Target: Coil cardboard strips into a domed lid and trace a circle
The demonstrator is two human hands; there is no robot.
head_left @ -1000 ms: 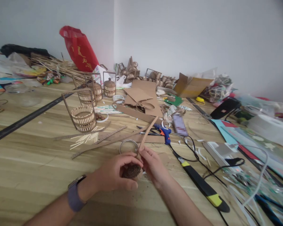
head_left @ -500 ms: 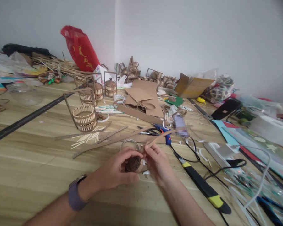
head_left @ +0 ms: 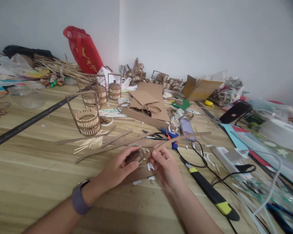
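The left hand (head_left: 118,169) is curled shut around a cardboard coil (head_left: 133,156), low over the table (head_left: 39,169). At its 3 o'clock, the right hand (head_left: 164,164) pinches the coil's loose cardboard strip (head_left: 183,137), which runs toward 2 o'clock past a glue gun (head_left: 170,134).

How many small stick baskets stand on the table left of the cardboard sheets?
4: nearest basket, second basket behind it, third basket further back, lidded basket rightmost. More may hide in the pile by the wall.
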